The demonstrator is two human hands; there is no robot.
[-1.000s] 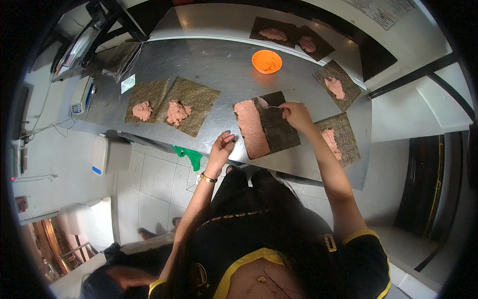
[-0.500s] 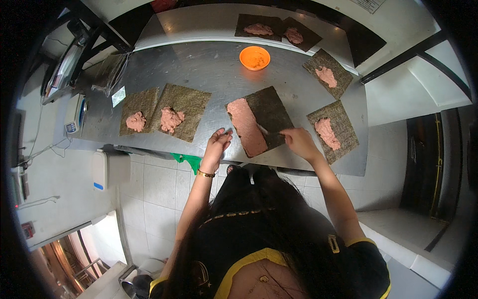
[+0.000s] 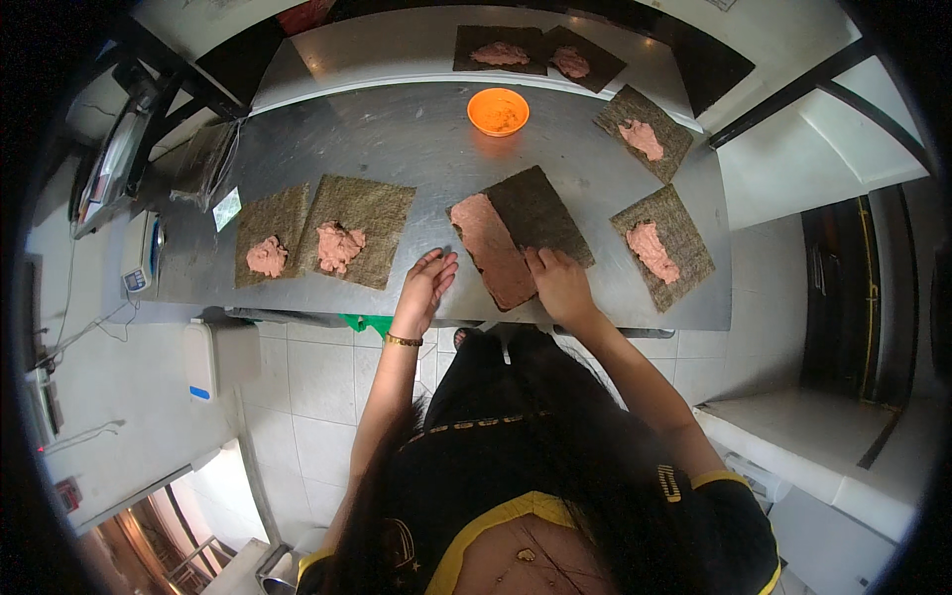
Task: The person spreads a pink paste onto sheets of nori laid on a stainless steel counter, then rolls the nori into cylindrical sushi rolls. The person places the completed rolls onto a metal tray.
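The seaweed sheet (image 3: 521, 236) lies flat on the steel desk (image 3: 397, 139), just ahead of the person, with pink paste (image 3: 493, 248) spread over its left half; it looks thin, light and brittle when dry, liable to tear where damp, so I would lift it by a bare corner or edge, not the pasted part. The right hand (image 3: 562, 286) rests on its near edge at 6 o'clock, grip open and flat, fingers pressing; the left hand (image 3: 426, 288) lies at 8 o'clock, fingers spread on the desk, holding nothing. Half a second ago the right hand was further up the sheet; now it is at the near edge.
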